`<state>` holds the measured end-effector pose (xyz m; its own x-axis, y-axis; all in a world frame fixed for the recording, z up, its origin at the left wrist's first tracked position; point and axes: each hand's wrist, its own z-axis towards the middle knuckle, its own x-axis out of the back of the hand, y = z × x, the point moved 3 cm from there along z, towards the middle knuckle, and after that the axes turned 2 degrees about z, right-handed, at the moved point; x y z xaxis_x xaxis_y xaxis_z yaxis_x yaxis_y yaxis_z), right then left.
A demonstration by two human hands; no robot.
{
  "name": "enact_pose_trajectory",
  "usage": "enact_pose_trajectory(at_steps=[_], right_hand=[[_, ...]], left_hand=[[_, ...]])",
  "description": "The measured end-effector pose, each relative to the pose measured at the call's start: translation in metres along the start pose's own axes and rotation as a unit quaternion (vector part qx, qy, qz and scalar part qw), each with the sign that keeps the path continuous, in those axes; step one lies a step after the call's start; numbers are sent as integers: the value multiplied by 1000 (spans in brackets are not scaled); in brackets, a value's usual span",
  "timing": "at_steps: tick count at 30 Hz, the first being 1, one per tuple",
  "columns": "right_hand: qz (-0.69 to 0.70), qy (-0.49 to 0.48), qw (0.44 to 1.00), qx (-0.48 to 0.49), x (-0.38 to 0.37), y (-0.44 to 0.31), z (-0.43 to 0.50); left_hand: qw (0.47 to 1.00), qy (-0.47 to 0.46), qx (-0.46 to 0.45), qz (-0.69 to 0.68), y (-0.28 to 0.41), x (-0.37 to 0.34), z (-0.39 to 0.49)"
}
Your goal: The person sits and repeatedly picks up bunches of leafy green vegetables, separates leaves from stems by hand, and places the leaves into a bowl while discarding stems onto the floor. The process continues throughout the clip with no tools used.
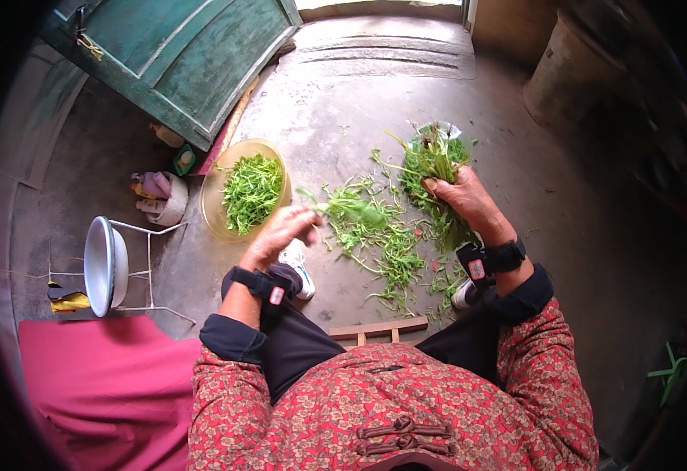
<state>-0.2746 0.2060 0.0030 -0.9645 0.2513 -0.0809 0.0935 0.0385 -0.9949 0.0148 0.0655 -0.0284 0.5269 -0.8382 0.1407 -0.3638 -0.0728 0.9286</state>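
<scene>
My right hand grips a bunch of leafy greens by the stems, roots and stem ends pointing up and leaves hanging down. It is over a green pile beside a pale plastic bag. My left hand is raised near the rim of a yellowish plastic basin, fingers curled on a small blurred sprig of greens. Picked leaves lie inside the basin. Loose greens are scattered on the concrete floor between my feet.
A green wooden door stands ajar at upper left. Left are a white tub of bottles, an enamel washbasin on a metal stand and a pink cloth. A wooden stool edge shows below me; a large container stands upper right.
</scene>
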Motion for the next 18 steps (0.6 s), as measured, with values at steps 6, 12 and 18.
enact_pose_trajectory(at_steps=[6, 12, 18], right_hand=[[0, -26, 1000, -5, -5, 5, 1], [-32, -49, 998, -17, -15, 13, 10], [-58, -45, 994, -75, -27, 22, 23]], left_hand=[[854, 517, 62, 3, -16, 130, -4], [953, 225, -193, -58, 9, 40, 38], [982, 136, -128, -35, 25, -32, 61]])
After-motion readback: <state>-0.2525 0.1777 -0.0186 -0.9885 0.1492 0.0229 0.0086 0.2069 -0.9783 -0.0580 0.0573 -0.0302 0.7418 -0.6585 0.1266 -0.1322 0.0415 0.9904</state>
